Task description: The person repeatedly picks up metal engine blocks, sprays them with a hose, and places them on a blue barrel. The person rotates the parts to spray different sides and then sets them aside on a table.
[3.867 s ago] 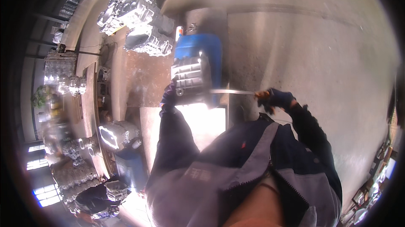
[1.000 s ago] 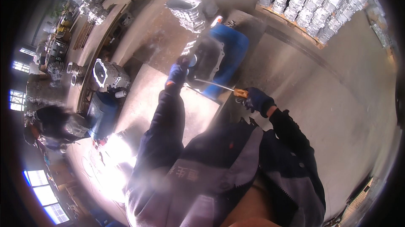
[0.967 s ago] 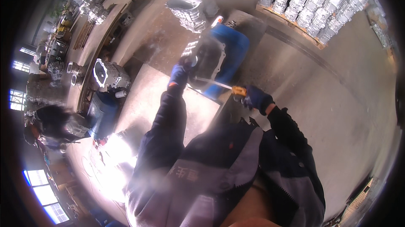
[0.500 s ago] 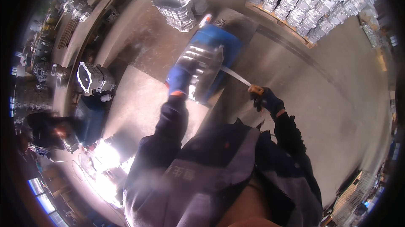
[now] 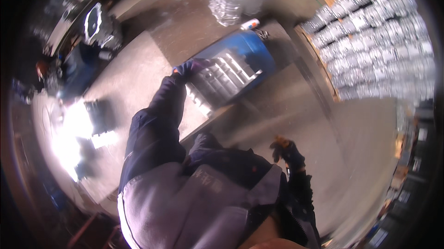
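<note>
A ribbed silver metal housing lies tilted on a blue drum-like support in front of me. My left hand, in a blue glove, is closed on the housing's left edge, the fingers partly blurred. Lower and to the right, my dark-gloved right hand is curled around the orange-brown handle of what looks like a file, apart from the housing. Its long blade is smeared by motion and barely shows.
Silver housings are stacked on a pallet at far right; more castings stand ahead. A white can with an orange band is beyond the drum. Another housing stands far left. Glaring light shines at left.
My view has swung, moving the pallet stack lower. The housing has turned on the blue support. My right hand has drawn the file back from the housing toward my body.
</note>
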{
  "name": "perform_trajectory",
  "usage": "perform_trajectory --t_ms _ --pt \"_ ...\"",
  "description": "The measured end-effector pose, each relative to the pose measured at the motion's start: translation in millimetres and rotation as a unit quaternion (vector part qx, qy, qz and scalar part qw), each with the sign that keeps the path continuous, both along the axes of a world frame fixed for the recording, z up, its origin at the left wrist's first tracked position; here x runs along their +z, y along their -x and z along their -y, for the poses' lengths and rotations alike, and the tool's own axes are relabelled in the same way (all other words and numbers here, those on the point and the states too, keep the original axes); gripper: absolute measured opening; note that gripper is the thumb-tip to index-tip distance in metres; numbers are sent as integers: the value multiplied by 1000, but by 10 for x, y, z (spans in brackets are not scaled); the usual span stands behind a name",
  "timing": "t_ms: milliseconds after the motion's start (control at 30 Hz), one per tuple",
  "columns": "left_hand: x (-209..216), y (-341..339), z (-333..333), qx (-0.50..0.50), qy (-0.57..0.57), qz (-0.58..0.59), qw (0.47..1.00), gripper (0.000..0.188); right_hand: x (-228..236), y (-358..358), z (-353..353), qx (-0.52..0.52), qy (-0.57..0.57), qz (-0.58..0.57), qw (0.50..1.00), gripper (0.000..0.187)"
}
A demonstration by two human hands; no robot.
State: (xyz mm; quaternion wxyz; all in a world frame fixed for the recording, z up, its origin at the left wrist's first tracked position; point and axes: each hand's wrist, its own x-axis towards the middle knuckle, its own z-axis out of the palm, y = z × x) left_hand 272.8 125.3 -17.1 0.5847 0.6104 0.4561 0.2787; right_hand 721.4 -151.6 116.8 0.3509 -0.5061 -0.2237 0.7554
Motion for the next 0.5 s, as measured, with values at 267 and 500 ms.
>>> perform_trajectory --t_ms 267,500 --pt "628 -735 1199 192 0 45 980 37 -49 -716 -75 224 -26 181 957 17" --pt "898 -1240 1513 188 -386 -135 893 26 241 -1079 -398 262 -79 154 949 32"
